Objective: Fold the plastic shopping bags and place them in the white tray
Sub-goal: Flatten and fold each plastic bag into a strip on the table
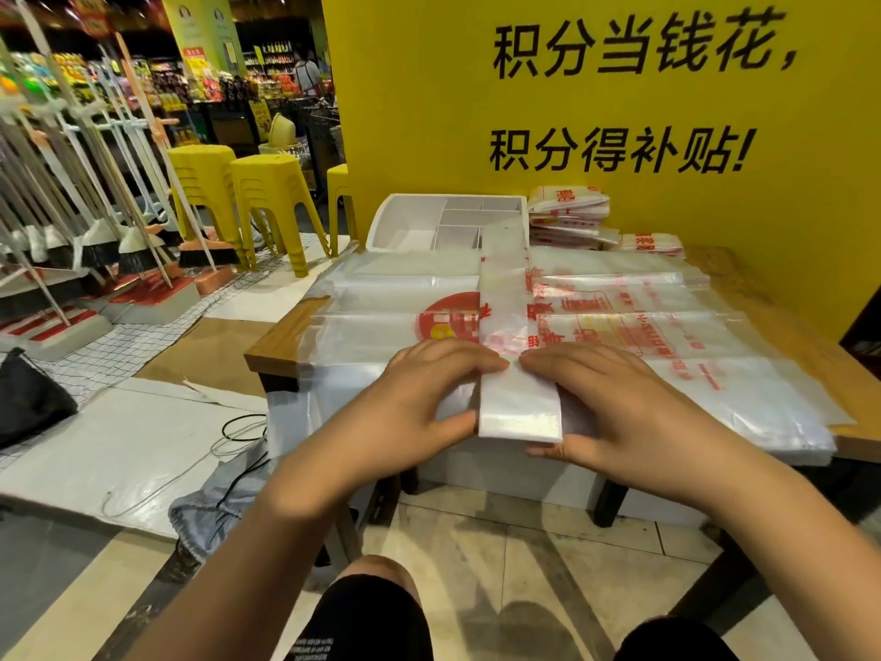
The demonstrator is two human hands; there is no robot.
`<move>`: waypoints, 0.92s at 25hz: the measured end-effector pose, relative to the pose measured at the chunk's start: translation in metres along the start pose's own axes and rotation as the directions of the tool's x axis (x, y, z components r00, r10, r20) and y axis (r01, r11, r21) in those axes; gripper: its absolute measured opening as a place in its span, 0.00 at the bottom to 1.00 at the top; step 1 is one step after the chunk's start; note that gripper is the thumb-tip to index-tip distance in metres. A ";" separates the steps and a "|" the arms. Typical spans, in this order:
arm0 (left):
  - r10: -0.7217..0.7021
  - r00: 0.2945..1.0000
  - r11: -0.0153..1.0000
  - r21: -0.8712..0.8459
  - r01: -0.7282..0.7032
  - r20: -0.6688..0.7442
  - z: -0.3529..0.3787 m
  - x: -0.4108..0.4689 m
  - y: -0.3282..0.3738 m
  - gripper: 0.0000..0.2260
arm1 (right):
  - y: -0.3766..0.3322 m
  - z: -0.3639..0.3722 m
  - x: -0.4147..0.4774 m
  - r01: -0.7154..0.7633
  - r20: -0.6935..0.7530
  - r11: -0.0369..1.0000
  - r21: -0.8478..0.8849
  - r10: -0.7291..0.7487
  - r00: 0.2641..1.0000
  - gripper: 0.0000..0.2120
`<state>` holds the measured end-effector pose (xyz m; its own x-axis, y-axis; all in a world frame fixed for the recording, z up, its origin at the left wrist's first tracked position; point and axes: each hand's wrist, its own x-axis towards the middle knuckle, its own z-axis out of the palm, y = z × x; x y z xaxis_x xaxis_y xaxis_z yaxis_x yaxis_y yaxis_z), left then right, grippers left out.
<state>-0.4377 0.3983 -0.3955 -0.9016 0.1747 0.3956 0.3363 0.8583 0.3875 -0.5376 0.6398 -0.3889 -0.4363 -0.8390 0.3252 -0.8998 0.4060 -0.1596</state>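
A clear plastic shopping bag with red print, folded into a long narrow strip [506, 298], runs from the table's near edge toward the white tray [388, 217]. My left hand [429, 388] and my right hand [615, 398] pinch its near end from both sides, fingertips almost meeting on top. The strip lies on a flat stack of unfolded bags [643, 336] covering the wooden table [281, 336]. The tray has several compartments and stands at the table's far side. Its visible compartments look empty.
Bundles of packed bags [567, 212] sit to the right of the tray against a yellow wall. Yellow stools [267, 198] and a rack of brooms [95, 221] stand at the left. Cables and a black bag [28, 398] lie on the floor.
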 end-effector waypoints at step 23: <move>-0.076 0.987 0.997 -0.010 0.076 -0.140 0.006 -0.002 0.014 0.11 | -0.014 -0.003 -0.001 -0.129 -0.167 0.956 0.265 0.178 0.970 0.08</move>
<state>-0.4326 0.4133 -0.3960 -0.8777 0.0396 0.4775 0.2699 0.8643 0.4245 -0.5243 0.6359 -0.3846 -0.5832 -0.6809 0.4430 -0.8029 0.4004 -0.4416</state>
